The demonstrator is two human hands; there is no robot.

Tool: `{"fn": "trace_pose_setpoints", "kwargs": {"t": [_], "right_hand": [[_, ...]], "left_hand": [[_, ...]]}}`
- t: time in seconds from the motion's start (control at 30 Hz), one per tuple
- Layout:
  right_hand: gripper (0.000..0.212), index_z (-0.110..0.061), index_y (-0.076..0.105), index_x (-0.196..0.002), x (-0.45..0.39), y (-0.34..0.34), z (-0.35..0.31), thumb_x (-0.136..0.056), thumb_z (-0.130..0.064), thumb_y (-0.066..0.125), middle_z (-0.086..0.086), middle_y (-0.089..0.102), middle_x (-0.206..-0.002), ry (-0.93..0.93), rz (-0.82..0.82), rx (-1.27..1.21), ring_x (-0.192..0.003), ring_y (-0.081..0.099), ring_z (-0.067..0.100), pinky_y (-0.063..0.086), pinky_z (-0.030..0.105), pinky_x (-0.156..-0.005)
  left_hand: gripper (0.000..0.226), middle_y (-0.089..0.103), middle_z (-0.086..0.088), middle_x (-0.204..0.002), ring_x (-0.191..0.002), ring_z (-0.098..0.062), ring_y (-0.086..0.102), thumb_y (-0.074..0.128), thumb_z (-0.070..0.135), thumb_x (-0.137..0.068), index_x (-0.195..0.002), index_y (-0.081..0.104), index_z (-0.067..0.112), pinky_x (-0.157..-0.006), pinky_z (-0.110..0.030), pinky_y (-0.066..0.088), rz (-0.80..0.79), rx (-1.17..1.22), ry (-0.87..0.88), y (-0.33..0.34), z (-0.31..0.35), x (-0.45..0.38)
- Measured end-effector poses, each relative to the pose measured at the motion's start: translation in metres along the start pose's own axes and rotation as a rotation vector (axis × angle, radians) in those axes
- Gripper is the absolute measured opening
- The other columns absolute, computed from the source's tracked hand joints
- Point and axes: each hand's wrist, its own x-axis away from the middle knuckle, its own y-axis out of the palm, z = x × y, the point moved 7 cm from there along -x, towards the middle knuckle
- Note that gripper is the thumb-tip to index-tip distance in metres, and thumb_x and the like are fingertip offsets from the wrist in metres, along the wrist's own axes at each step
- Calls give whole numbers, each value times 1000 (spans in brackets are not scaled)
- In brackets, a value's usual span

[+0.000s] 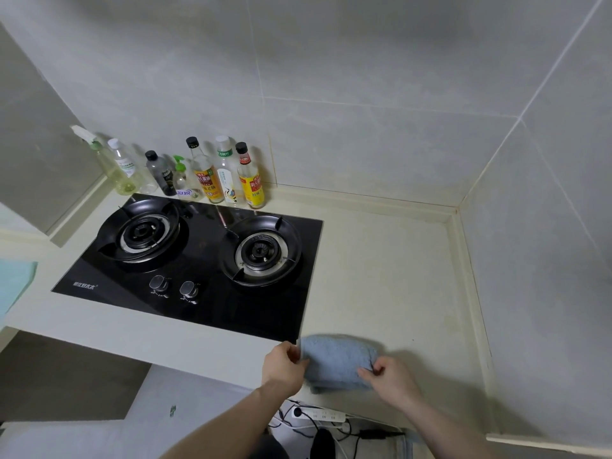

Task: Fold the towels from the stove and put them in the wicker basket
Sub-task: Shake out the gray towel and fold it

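Note:
A folded blue-grey towel (pixel 336 361) lies on the cream counter (pixel 390 276), just right of the black two-burner stove (pixel 195 260) and near the front edge. My left hand (pixel 284 364) pinches the towel's left edge. My right hand (pixel 389 377) grips its right edge between thumb and fingers. The stove top carries no towel. A pale green cloth (pixel 15 283) shows at the far left edge of the frame. No wicker basket is in view.
Several bottles (pixel 205 173) stand in a row against the tiled wall behind the stove. A raised lip runs along the counter's back and right side. Below the counter's edge, a white power strip (pixel 319 415) and dark cables lie on the floor.

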Motion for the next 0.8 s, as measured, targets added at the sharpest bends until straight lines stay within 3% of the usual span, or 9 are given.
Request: {"fn": "trace_pose_setpoints", "kwargs": {"t": [0.13,0.2,0.27,0.37,0.43,0.5,0.63,0.73,0.8], "right_hand": [[42,-19,52,-69,3,2,3,-78,-51,78,-7,59,-66,68,50,-32,-62,56,11,42,31,-59],[41,-21,57,-87,2,5,6,-73,-50,83,-7,65,-84,107,51,-104,-78,63,14,47,32,-67],[55,-21,55,-109,-1,8,6,-70,-46,86,-5,67,-102,100,31,-174,-95,66,18,52,32,-79],[63,-22,55,-121,-6,13,6,-71,-43,86,-1,66,-113,114,-39,-215,-106,66,21,54,33,-90],[63,-22,54,-119,-11,19,11,-70,-43,86,0,66,-113,143,-95,-239,-105,66,21,54,34,-91],[66,-21,55,-118,-20,26,21,-65,-46,85,1,68,-114,146,-134,-287,-103,67,20,56,39,-94],[52,-13,54,-122,-8,22,14,-81,-26,83,4,66,-118,129,-194,-416,-107,65,20,54,38,-97],[48,-9,55,-126,2,13,4,-85,-15,80,6,69,-118,133,-190,-596,-106,68,21,57,38,-92],[42,-9,58,-123,9,8,-5,-87,-12,79,8,72,-113,122,-193,-691,-101,71,21,61,33,-80]], "left_hand": [[25,65,3,-90,-73,-12,61,75,34,-87,-91,55,20,-62,-26,52,-8,-19,-41,6,-7,2],[36,58,2,-107,-82,-13,60,76,33,-85,-105,49,21,-64,-27,51,-28,-6,-34,6,-4,0],[49,58,-1,-120,-94,-17,63,75,28,-85,-123,45,21,-70,-30,56,-90,29,-11,11,2,-1],[65,61,-4,-122,-105,-23,63,71,22,-90,-144,35,20,-72,-26,57,-208,57,-32,20,5,2],[63,59,-1,-118,-100,-19,62,72,25,-90,-142,37,18,-65,-22,55,-264,101,-71,21,1,4],[51,64,0,-112,-93,-15,62,73,29,-88,-130,49,13,-68,-25,56,-308,110,-83,21,-5,5],[25,68,-2,-106,-87,-11,60,68,27,-93,-111,61,12,-73,-23,50,-288,109,-44,12,-10,13],[26,67,2,-108,-95,-11,63,65,28,-96,-117,59,15,-76,-22,50,-258,231,1,2,-3,22],[30,65,1,-114,-102,-13,63,63,27,-98,-123,53,15,-82,-28,53,-256,331,7,-3,1,26]]}}
